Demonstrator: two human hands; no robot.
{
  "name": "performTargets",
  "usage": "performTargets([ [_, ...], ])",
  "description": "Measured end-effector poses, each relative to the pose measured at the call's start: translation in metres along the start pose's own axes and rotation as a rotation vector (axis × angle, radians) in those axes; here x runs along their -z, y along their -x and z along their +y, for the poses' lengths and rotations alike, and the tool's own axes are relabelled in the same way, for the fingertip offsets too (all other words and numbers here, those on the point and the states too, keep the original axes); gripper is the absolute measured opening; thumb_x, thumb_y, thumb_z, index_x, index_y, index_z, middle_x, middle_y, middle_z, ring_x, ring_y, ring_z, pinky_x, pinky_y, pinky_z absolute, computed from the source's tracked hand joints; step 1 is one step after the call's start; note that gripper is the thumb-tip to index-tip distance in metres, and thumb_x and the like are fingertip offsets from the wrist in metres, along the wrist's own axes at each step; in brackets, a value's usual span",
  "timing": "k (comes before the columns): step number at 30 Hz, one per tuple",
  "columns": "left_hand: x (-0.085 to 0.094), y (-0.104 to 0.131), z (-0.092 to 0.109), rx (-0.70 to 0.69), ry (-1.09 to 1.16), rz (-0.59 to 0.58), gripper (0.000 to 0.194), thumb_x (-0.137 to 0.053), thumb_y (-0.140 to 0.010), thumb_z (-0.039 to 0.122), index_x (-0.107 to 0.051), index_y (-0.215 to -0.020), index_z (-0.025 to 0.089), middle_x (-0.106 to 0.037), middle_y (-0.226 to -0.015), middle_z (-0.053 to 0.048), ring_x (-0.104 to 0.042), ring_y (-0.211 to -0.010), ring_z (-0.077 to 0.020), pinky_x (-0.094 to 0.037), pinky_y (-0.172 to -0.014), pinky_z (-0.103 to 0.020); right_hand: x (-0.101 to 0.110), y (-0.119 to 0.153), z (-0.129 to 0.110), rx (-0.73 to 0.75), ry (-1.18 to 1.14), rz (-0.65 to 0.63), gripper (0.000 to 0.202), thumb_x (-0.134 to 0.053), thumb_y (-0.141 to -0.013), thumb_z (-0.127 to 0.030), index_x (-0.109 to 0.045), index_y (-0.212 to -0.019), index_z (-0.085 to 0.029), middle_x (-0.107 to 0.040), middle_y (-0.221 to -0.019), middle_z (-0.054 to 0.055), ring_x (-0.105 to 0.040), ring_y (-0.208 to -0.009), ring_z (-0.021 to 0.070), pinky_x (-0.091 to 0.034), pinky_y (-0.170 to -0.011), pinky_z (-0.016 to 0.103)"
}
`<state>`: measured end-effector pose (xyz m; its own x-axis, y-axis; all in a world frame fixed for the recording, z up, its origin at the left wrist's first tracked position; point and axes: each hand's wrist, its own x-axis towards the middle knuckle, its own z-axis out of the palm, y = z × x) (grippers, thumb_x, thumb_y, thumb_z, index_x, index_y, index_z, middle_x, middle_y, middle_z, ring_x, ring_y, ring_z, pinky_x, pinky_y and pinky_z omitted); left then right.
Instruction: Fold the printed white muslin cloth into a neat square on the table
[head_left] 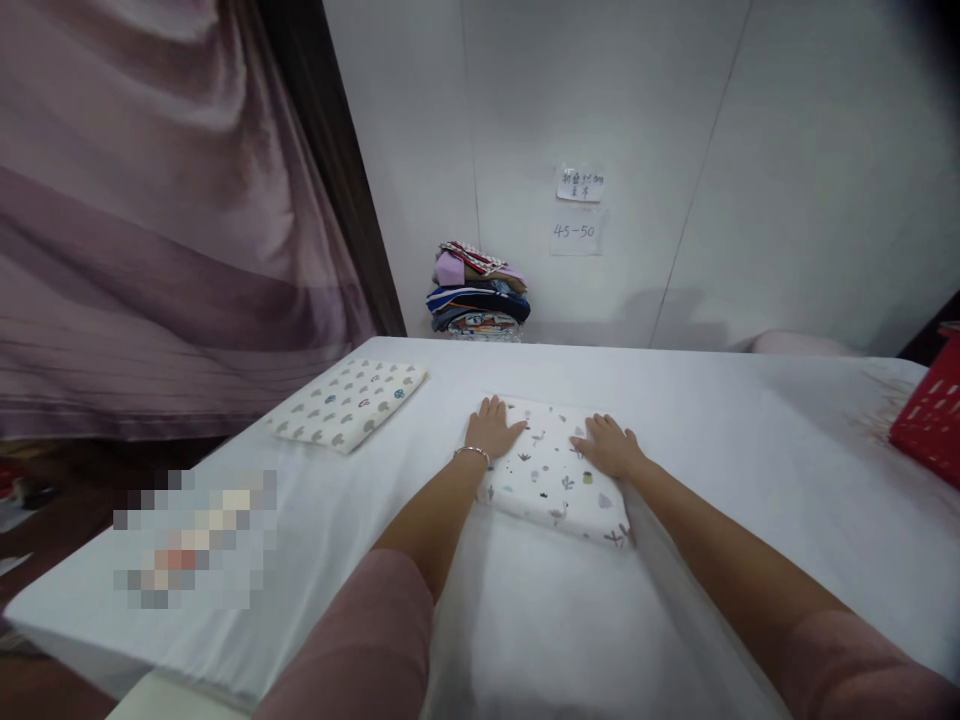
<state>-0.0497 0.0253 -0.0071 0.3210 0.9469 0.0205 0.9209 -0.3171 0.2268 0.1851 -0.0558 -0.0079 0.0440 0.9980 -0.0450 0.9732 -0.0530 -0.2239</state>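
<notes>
Left hand [495, 430], right hand [609, 448], both spread: we are resting them on one folded cactus-print cloth [546, 475], frame centre; one mushroom-print cloth [349, 403] is lying centre left.

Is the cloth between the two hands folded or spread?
Folded: the cloth lies as a compact, thick-edged rectangle, left hand and right hand touching its sides.

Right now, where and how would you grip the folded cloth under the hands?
I'd probably take the folded cloth by its near edge, coming in low from the wearer's side, pinching above and below. It lies flat; that edge shows its thickness and is uncovered, while the left hand and right hand rest toward the sides.
</notes>
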Motion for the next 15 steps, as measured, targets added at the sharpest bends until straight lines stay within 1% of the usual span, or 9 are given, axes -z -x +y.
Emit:
performTargets([
  [2,0.008,-0.001,-0.002,0.009,0.074,-0.038,0.072,-0.028,-0.082,0.062,-0.03,-0.138,0.017,-0.014,-0.151,-0.008,-0.009,-0.138,-0.0269,-0.022,-0.107,-0.045,0.011,-0.007,0.001,0.027,0.002,-0.008,0.052,-0.025,-0.09,-0.05,-0.05,-0.121,-0.016,-0.046,-0.132,0.013,-0.033,-0.126,0.0284,-0.023,-0.1,0.051],
  [3,0.013,-0.001,-0.004,0.021,0.123,-0.042,0.071,-0.028,-0.082,0.061,-0.03,-0.138,0.017,-0.015,-0.151,-0.008,-0.011,-0.138,-0.0261,-0.024,-0.106,-0.042,0.016,-0.011,0.002,0.04,0.001,-0.01,0.05,-0.024,-0.091,-0.046,-0.051,-0.121,-0.016,-0.049,-0.129,0.013,-0.037,-0.124,0.027,-0.025,-0.1,0.047],
  [5,0.022,0.003,-0.011,0.083,0.204,-0.005,0.069,-0.029,-0.084,0.06,-0.031,-0.137,0.016,-0.019,-0.149,-0.01,-0.018,-0.137,-0.0255,-0.028,-0.104,-0.038,0.022,-0.02,0.006,0.051,-0.005,-0.027,0.049,-0.027,-0.091,-0.041,-0.047,-0.126,-0.013,-0.05,-0.129,0.013,-0.042,-0.121,0.025,-0.03,-0.099,0.039],
  [7,0.028,0.012,-0.02,0.192,0.222,0.043,0.068,-0.031,-0.083,0.058,-0.035,-0.133,0.013,-0.03,-0.145,-0.015,-0.03,-0.132,-0.0278,-0.032,-0.1,-0.038,0.023,-0.028,0.01,0.051,-0.009,-0.064,0.052,-0.036,-0.089,-0.041,-0.043,-0.131,-0.011,-0.048,-0.132,0.014,-0.044,-0.12,0.025,-0.033,-0.097,0.034],
  [8,0.03,0.019,-0.024,0.245,0.211,0.04,0.067,-0.033,-0.083,0.058,-0.039,-0.13,0.012,-0.037,-0.14,-0.017,-0.037,-0.127,-0.0295,-0.034,-0.097,-0.039,0.024,-0.032,0.012,0.05,-0.01,-0.086,0.055,-0.04,-0.087,-0.042,-0.043,-0.132,-0.011,-0.048,-0.132,0.014,-0.045,-0.12,0.0257,-0.033,-0.097,0.034],
  [10,0.029,0.033,-0.032,0.311,0.178,-0.026,0.063,-0.037,-0.08,0.059,-0.048,-0.121,0.013,-0.05,-0.129,-0.019,-0.049,-0.116,-0.0315,-0.04,-0.089,-0.039,0.025,-0.04,0.015,0.052,-0.012,-0.123,0.061,-0.049,-0.083,-0.043,-0.043,-0.133,-0.009,-0.048,-0.132,0.016,-0.045,-0.12,0.0278,-0.034,-0.098,0.034],
  [11,0.028,0.039,-0.036,0.322,0.165,-0.066,0.061,-0.038,-0.079,0.061,-0.052,-0.115,0.014,-0.054,-0.124,-0.018,-0.053,-0.111,-0.0318,-0.041,-0.085,-0.038,0.026,-0.043,0.016,0.056,-0.013,-0.14,0.063,-0.052,-0.081,-0.043,-0.043,-0.133,-0.008,-0.048,-0.131,0.016,-0.045,-0.12,0.029,-0.034,-0.098,0.035],
  [13,0.025,0.045,-0.041,0.31,0.142,-0.116,0.057,-0.04,-0.077,0.062,-0.056,-0.107,0.015,-0.058,-0.119,-0.017,-0.055,-0.106,-0.0313,-0.043,-0.08,-0.036,0.03,-0.048,0.018,0.064,-0.02,-0.177,0.063,-0.057,-0.077,-0.044,-0.05,-0.127,-0.007,-0.051,-0.128,0.018,-0.048,-0.116,0.0307,-0.036,-0.096,0.036],
  [15,0.027,0.04,-0.045,0.261,0.115,-0.122,0.053,-0.043,-0.077,0.06,-0.057,-0.103,0.016,-0.059,-0.116,-0.016,-0.056,-0.104,-0.0301,-0.043,-0.078,-0.034,0.033,-0.047,0.021,0.069,-0.036,-0.218,0.057,-0.06,-0.074,-0.045,-0.059,-0.118,-0.008,-0.058,-0.12,0.017,-0.054,-0.108,0.0302,-0.041,-0.09,0.036],
])
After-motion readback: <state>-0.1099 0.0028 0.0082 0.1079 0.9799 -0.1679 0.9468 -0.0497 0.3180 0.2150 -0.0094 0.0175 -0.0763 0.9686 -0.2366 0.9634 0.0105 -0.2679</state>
